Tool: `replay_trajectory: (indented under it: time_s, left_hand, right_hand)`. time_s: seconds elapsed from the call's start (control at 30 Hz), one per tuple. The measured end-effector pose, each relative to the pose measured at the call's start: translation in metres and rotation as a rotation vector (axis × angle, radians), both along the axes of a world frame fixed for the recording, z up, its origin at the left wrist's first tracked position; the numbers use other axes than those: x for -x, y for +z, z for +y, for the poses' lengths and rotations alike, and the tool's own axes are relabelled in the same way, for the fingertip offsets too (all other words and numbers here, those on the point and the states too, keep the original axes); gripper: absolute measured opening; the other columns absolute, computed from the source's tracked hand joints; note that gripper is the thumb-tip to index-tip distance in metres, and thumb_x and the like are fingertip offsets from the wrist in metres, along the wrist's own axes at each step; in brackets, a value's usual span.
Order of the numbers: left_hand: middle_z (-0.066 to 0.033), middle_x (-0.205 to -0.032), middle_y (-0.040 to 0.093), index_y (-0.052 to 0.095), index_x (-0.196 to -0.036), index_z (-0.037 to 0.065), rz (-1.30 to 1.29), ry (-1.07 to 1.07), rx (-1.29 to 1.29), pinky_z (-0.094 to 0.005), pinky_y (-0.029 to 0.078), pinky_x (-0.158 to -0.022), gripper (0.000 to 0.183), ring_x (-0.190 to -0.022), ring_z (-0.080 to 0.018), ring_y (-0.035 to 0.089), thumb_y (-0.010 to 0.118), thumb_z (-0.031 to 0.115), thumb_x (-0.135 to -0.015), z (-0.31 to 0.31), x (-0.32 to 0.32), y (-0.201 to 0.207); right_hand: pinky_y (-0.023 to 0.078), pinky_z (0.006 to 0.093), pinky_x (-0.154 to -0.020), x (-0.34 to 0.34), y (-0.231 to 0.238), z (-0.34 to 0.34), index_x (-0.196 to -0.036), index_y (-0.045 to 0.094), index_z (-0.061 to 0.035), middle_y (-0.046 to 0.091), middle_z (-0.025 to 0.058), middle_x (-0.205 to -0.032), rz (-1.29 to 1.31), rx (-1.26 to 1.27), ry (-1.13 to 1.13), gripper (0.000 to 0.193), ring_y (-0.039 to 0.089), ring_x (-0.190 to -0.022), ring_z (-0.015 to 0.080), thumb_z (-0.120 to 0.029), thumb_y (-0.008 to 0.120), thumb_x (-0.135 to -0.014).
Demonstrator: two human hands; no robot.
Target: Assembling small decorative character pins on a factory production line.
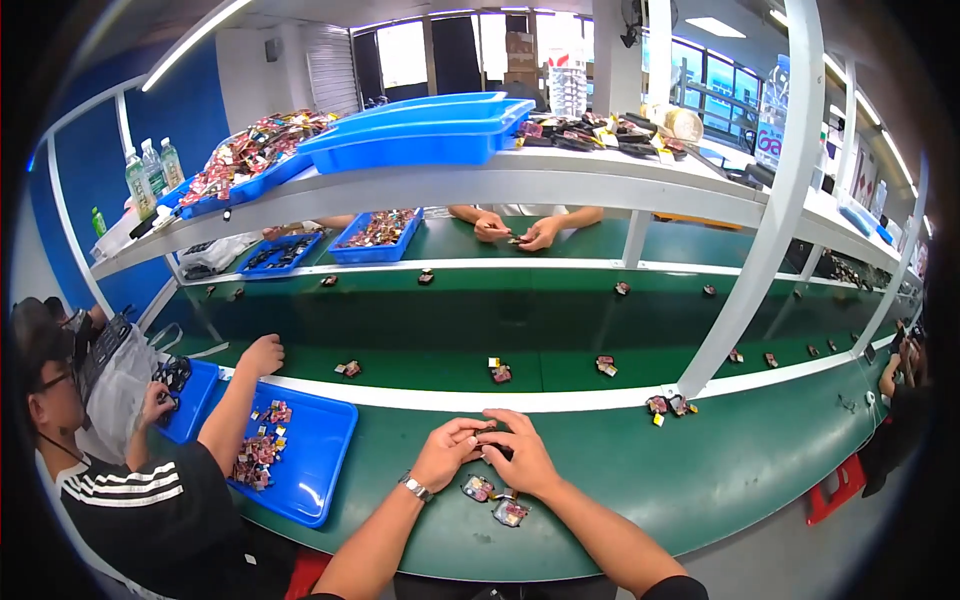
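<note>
My left hand (447, 452), with a metal watch on the wrist, and my right hand (522, 455) meet above the green bench. Their fingers close together on a small dark electronic part (491, 436), mostly hidden by the fingers. Between my forearms lie small circuit-board assemblies: one (478, 487) with a pale round spot, and a reddish one (511, 513) nearer to me. Ahead on the green conveyor belt (440, 345) rests a similar assembly (500, 371) with a white and yellow tab.
At left, a blue tray (335, 430) holds several red boards beside a co-worker's arm (230, 415). A white post (755, 220) rises at right, near a few assemblies (670, 406). Overhead, a shelf (560, 170) carries blue trays (410, 135). Another person's hands (520, 232) work across the belt.
</note>
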State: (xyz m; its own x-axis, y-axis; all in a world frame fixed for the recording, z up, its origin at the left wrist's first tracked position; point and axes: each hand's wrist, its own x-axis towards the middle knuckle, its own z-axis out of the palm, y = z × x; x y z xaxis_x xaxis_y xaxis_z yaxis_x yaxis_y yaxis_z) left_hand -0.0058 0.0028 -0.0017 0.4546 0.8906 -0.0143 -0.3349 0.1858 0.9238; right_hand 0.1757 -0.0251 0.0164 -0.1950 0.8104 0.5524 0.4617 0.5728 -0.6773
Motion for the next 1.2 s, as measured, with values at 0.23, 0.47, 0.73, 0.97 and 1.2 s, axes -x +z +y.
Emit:
replay_trajectory:
  time_s: [0.23, 0.47, 0.73, 0.97, 1.2]
  left_hand:
    - [-0.0079, -0.121, 0.060, 0.050, -0.128, 0.003, 0.026, -0.026, 0.045, -0.0301, 0.053, -0.089, 0.032, -0.108, -0.0150, 0.060, 0.053, 0.007, -0.097, 0.000, -0.001, 0.001]
    - [-0.0077, -0.120, 0.060, 0.050, -0.127, 0.002, 0.044, -0.025, 0.048, -0.0301, 0.053, -0.090, 0.031, -0.106, -0.0154, 0.061, 0.052, 0.006, -0.097, -0.001, -0.003, 0.004]
    - [-0.0084, -0.120, 0.061, 0.051, -0.126, 0.001, 0.053, -0.022, 0.042, -0.0308, 0.053, -0.090, 0.029, -0.106, -0.0160, 0.061, 0.051, 0.004, -0.097, -0.001, -0.003, 0.003]
    - [-0.0089, -0.119, 0.062, 0.052, -0.124, 0.000, 0.082, -0.009, 0.055, -0.0288, 0.053, -0.090, 0.027, -0.107, -0.0153, 0.061, 0.048, 0.002, -0.097, -0.004, -0.006, 0.007]
    - [-0.0099, -0.118, 0.062, 0.052, -0.123, 0.000, 0.050, 0.049, 0.026, -0.0307, 0.054, -0.088, 0.027, -0.105, -0.0165, 0.062, 0.050, 0.002, -0.096, -0.003, -0.010, 0.005]
  right_hand:
    - [0.053, 0.0348, -0.078, 0.001, 0.006, 0.000, -0.091, 0.070, -0.0069, 0.063, 0.0073, -0.105, 0.057, -0.100, -0.093, 0.016, 0.060, -0.099, 0.0260, -0.003, 0.070, -0.076]
    - [0.055, 0.0327, -0.070, 0.004, 0.002, -0.001, -0.092, 0.069, -0.0048, 0.061, 0.0082, -0.099, -0.011, -0.243, -0.105, 0.021, 0.062, -0.086, 0.0240, 0.001, 0.072, -0.073]
    - [0.055, 0.0329, -0.072, 0.006, 0.003, -0.005, -0.092, 0.069, -0.0055, 0.062, 0.0072, -0.098, -0.152, -0.255, -0.156, 0.019, 0.062, -0.087, 0.0238, -0.003, 0.073, -0.074]
    - [0.055, 0.0325, -0.070, 0.009, -0.001, -0.006, -0.091, 0.069, -0.0055, 0.062, 0.0066, -0.097, -0.159, -0.264, -0.221, 0.017, 0.061, -0.085, 0.0235, -0.004, 0.072, -0.075]
    - [0.055, 0.0338, -0.071, 0.014, -0.004, -0.004, -0.094, 0.068, -0.0048, 0.062, 0.0075, -0.102, -0.231, -0.279, -0.274, 0.018, 0.061, -0.088, 0.0249, -0.007, 0.072, -0.076]
